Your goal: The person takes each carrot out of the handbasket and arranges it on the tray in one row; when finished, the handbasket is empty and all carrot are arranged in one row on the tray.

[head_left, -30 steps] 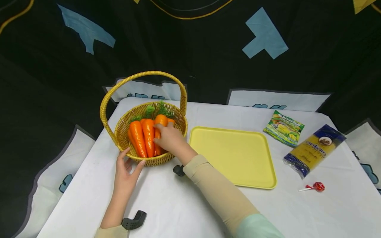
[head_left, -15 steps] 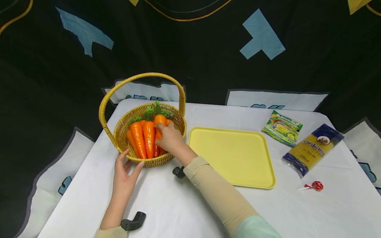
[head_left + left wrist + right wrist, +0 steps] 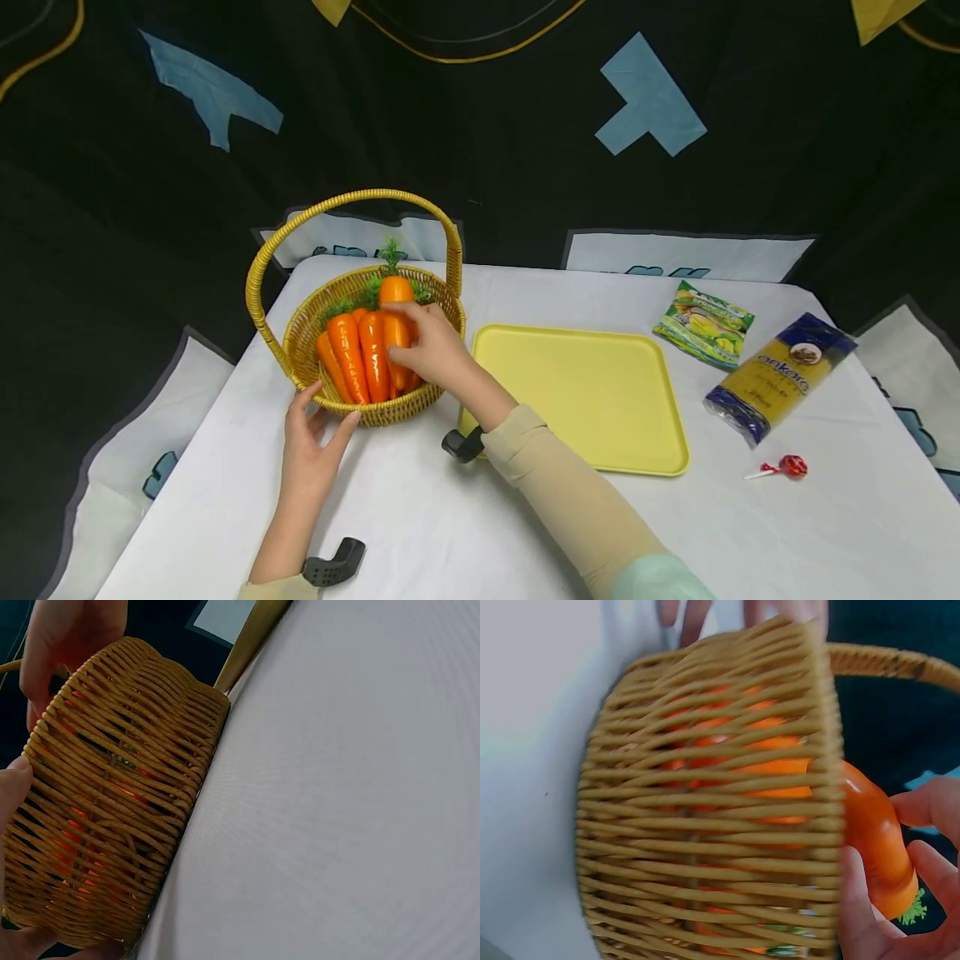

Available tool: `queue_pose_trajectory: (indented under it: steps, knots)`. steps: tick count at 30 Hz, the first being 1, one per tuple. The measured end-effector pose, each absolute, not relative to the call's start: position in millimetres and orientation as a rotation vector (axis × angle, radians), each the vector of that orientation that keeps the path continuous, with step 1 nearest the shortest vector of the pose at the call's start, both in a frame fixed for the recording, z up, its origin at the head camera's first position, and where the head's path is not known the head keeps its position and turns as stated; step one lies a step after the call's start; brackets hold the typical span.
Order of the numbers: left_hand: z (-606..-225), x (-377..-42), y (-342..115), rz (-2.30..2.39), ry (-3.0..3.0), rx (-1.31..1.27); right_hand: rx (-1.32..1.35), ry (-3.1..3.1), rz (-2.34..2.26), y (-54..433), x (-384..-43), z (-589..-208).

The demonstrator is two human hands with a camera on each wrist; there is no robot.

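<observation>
My right hand [image 3: 431, 350] pinches an orange carrot [image 3: 397, 290], leafy end pointing far, in the wicker basket [image 3: 401, 409]; other carrots [image 3: 348, 350] lie to its left. My left hand [image 3: 309, 450], thumb and fingers spread wide, touches the basket's near side. The basket stands on the white surface [image 3: 420, 525], left of a yellow tray [image 3: 577, 396] and a green packet [image 3: 703, 325].

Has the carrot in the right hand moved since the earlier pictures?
Yes: judged against the basket, the carrot in the right hand has shifted toward its far side, upward in the head view.
</observation>
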State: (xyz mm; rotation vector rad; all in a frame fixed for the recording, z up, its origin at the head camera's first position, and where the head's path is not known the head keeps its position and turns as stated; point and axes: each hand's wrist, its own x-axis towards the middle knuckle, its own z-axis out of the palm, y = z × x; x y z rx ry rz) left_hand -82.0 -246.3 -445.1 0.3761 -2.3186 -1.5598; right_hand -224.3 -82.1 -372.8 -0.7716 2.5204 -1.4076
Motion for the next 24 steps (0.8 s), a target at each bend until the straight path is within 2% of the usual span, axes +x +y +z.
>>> queue_pose_trajectory:
  steps: [6,12,18,24]
  knots:
    - [-449,-83,-248,-1.535,-2.31,0.344,-0.872,2.473,-1.529,-58,-205,-360]
    - [-451,-82,-248,-1.52,-2.309,0.342,-0.892,2.379,-1.629,-21,-185,-365]
    - [-452,-83,-248,-1.526,-2.286,0.322,-0.699,2.404,-1.704,11,-182,-384]
    - [-453,-85,-248,-1.533,-2.283,0.336,-0.476,2.421,-1.615,24,-189,-414]
